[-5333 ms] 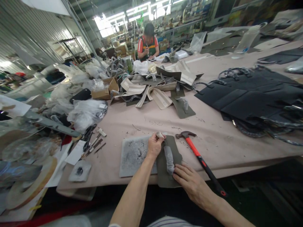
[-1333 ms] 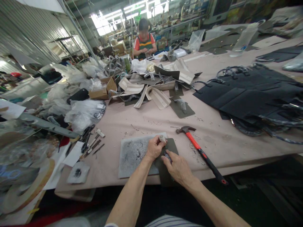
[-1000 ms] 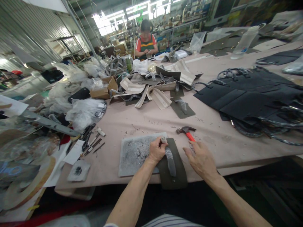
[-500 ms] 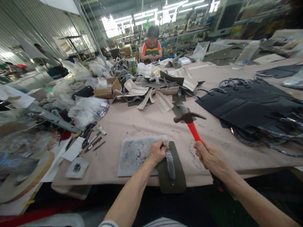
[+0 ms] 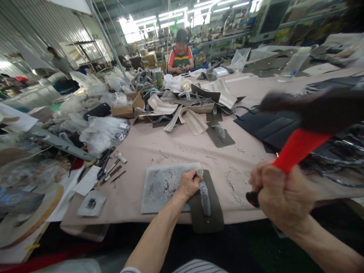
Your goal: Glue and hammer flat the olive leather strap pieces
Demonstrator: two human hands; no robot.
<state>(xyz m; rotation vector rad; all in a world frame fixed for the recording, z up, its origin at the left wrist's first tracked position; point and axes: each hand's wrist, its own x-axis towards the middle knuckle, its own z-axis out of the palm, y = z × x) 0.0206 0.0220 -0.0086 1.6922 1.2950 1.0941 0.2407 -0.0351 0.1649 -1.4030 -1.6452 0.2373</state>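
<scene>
My left hand (image 5: 190, 183) is closed round an upright metal punch, or similar setting tool (image 5: 200, 172); only its round top shows. It stands at the upper end of a plastic-wrapped strap handle (image 5: 204, 199) on a dark olive panel (image 5: 215, 204). The panel overlaps the right side of a worn grey slab (image 5: 155, 189) and hangs over the table's front edge. Raised at the right, close to the camera, my right hand (image 5: 284, 193) grips a hammer (image 5: 301, 148) by its red and black handle. The hammer's dark head is blurred.
Beyond the slab lies a heap of olive and beige panels (image 5: 193, 117), with one loose panel (image 5: 220, 134) nearer. Black bag pieces (image 5: 256, 129) cover the right side. Scissors and thin tools (image 5: 109, 167) lie left. A co-worker (image 5: 180, 57) sits across the table (image 5: 176, 148).
My right hand has lifted the hammer up and to the right, much nearer the camera. My left hand, the punch and the panel have stayed in place.
</scene>
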